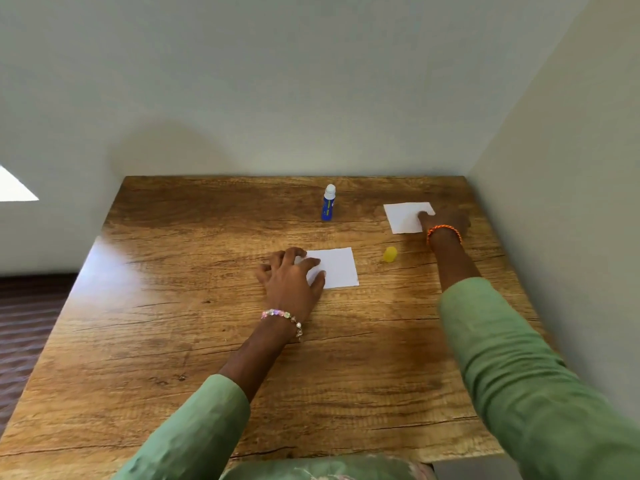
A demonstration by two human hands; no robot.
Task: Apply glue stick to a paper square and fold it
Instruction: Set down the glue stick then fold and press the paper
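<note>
**Now: two hands, two paper squares, glue stick uncapped**

Here the left hand (pixel 292 277) lies on the near paper square (pixel 337 266), fingers spread and only lightly bent, their tips pressing the sheet's left part flat to the wooden bench (pixel 173 358); nothing is gripped, the hand is simply laid open upon the paper; the thumb rests at the sheet's near-left edge. The square itself sits flat near the middle of the bench, unfolded as far as can be seen.

The right hand (pixel 445 221) reaches far out to the second paper square (pixel 405 216), which lies near the right rear corner of the bench, close to the side wall; the hand covers the sheet's right near corner and touches it; whether the fingers are straight or curled under, I cannot tell, since the back of the hand hides them.

The glue stick (pixel 328 203) stands upright toward the back of the bench, blue-bodied with a white top, well apart from both sheets; its yellow cap (pixel 390 254) lies on the bench between the two squares, just right of the near one.

A beaded bracelet (pixel 282 315) circles the left wrist; an orange cord (pixel 444 232) the right; both arms wear green sleeves (pixel 519 358).
</note>
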